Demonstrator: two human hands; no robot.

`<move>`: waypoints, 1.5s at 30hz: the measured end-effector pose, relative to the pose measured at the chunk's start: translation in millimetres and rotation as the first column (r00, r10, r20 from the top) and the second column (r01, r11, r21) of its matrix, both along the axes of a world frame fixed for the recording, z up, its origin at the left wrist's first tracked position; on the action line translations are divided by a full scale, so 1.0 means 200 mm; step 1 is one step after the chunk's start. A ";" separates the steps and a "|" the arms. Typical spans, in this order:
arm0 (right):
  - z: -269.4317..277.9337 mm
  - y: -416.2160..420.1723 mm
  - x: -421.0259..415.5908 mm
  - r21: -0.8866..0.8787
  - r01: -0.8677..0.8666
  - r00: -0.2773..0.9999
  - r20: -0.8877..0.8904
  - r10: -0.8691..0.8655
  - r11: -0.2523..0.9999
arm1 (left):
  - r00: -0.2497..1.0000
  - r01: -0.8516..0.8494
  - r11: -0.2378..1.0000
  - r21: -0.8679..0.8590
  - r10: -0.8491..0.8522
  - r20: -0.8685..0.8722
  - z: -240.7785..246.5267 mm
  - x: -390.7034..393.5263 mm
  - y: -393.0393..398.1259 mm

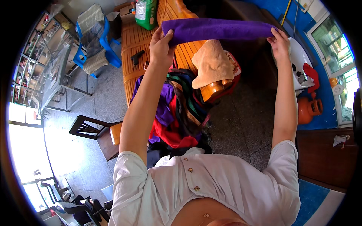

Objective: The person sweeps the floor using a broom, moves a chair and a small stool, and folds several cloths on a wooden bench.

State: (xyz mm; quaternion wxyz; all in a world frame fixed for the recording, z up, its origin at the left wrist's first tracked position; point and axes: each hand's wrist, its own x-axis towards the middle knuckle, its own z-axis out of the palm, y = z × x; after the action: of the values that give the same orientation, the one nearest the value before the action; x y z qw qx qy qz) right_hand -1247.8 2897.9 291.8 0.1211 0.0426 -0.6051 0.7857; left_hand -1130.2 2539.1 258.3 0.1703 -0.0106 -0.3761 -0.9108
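Observation:
A purple folded cloth [220,29] is stretched out lengthwise between my two raised hands. My left hand [163,42] grips its left end, thumb on top. At the right end, my right hand [279,42] pinches a corner between thumb and fingers. Below the purple cloth, a peach-coloured cloth [212,63] lies over the end of the wooden armrest [212,91]. A heap of cloths [181,107] in purple, red, green, brown and black lies between my forearms, close to my lap.
A slatted wooden bench [131,46] holds a small black object [137,57] and a green package [147,14]. To the left stand a blue chair [106,50] and a dark wooden chair [106,138]. At the right are a white washbasin [299,62] and an orange gas cylinder [306,110].

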 end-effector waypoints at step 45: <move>-0.62 -0.79 0.62 0.859 0.511 0.855 -0.502 0.130 -0.040 | 0.816 0.172 0.215 -0.961 0.516 0.262 -1.00 0.70 0.15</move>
State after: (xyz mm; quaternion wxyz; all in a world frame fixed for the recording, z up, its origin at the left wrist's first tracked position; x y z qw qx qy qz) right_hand -1123.7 2739.6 168.7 0.3007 0.2036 -0.9298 0.0595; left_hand -989.8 2568.9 59.0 0.1197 0.1867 -0.8829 -0.4139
